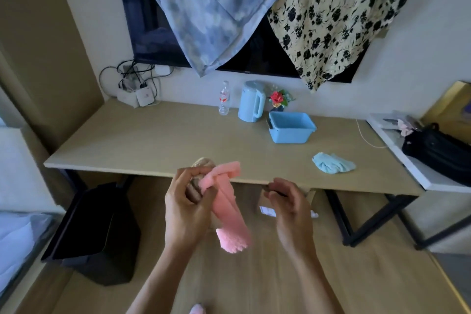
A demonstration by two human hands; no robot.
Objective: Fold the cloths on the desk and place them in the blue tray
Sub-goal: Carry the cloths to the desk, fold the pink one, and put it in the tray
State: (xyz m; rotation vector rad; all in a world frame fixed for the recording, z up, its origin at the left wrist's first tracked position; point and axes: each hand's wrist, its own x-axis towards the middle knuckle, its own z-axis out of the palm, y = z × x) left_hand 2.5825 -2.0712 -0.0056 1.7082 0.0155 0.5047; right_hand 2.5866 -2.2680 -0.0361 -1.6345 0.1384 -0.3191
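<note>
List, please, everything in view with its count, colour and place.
pink cloth: one, pink, hanging from left hand
beige cloth: one, beige, bunched in left hand
blue cloth: one, light blue, crumpled on desk, right
blue tray: one, blue, back of desk
kettle: one, pale blue, left of tray
bottle: one, clear, left of kettle
flowers: one bunch, red, behind tray
desk: one, light wood
bin: one, black, floor, left
bag: one, black, shelf at right
left hand: grips pink and beige cloths
right hand: loosely curled, holds nothing
</note>
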